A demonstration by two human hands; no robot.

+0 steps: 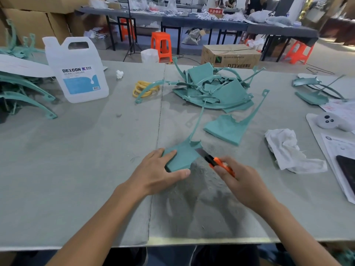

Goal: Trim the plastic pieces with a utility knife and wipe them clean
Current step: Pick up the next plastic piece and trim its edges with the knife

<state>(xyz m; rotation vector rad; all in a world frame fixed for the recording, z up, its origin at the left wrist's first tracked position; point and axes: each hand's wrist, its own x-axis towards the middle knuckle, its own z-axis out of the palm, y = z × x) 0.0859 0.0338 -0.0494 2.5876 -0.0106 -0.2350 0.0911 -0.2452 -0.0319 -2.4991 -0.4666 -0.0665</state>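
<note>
A teal plastic piece [184, 154] with a long thin arm lies on the grey felt table [76, 169] in front of me. My left hand [159, 173] grips its near left corner, fingers on top and thumb along the front edge. My right hand [240, 179] holds an orange utility knife [215, 160], whose blade touches the piece's right edge. A second teal piece [226, 129] lies just beyond to the right. A crumpled white cloth [288, 148] sits at the right.
A heap of teal pieces [213, 89] fills the table's middle back, with more at the left [23, 93] and far right [313, 91]. A white DEXCON jug [76, 70] stands back left beside yellow rubber bands [144, 88]. Papers and a dark phone [347, 169] lie at the right edge.
</note>
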